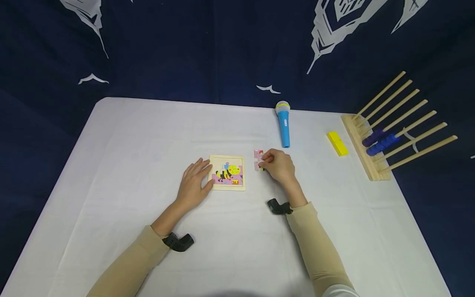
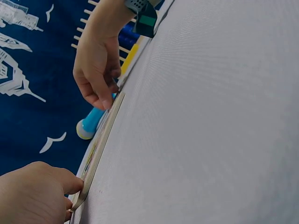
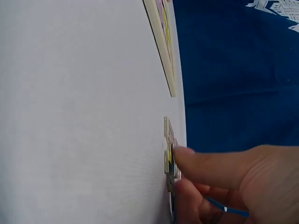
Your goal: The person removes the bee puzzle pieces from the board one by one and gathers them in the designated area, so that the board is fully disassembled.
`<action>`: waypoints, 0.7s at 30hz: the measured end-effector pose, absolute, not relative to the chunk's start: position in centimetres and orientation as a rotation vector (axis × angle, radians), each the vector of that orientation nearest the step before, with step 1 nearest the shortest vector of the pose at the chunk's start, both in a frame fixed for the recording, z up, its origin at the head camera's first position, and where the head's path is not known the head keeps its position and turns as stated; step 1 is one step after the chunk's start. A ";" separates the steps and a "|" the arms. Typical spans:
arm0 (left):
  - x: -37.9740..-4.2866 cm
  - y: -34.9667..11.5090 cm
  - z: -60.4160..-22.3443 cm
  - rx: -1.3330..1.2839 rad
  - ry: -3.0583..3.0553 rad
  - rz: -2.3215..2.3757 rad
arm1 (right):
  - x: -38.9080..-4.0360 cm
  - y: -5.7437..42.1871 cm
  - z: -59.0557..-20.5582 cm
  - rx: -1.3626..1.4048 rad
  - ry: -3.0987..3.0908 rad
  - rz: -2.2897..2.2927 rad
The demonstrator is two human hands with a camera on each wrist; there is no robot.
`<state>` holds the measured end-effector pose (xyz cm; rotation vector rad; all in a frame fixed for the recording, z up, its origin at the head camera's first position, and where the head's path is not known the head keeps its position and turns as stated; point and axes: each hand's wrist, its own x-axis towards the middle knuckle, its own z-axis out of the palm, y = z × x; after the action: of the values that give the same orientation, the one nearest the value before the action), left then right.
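A square wooden puzzle tray (image 1: 227,187) lies on the table, with a bee picture (image 1: 229,172) partly filling its inside. My left hand (image 1: 193,185) rests at the tray's left side, fingers spread, the thumb touching its edge in the left wrist view. To the right of the tray lie a few pink puzzle pieces (image 1: 258,154). Over them my right hand (image 1: 279,166) pinches a puzzle piece (image 3: 169,161) between thumb and fingers, low at the table. The fingers partly hide the pieces.
A blue toy microphone (image 1: 284,128) lies behind the right hand. Farther right are a yellow block (image 1: 337,143) and a wooden peg rack (image 1: 365,148) with blue and purple beads, at the table's right edge. A dark patterned cloth (image 1: 185,49) hangs behind the white table.
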<state>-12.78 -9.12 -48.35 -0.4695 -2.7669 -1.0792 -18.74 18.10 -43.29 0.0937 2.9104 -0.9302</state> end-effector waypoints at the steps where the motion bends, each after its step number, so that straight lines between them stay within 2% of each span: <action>1: -12.8 -9.1 -48.3 -0.469 -2.766 -1.082 | -18.7 18.1 -43.2 0.100 2.927 -0.911; 13: -12.8 -9.2 -48.4 -0.473 -2.756 -1.085 | -18.9 18.7 -41.5 0.068 2.940 -1.240; 21: -12.8 -9.1 -48.2 -0.475 -2.754 -1.086 | -18.4 16.5 -41.9 -0.011 2.722 -1.401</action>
<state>-12.76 -9.13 -48.23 -0.4754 -2.7544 -1.0863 -18.41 16.51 -41.94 -0.0114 2.7222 -1.4015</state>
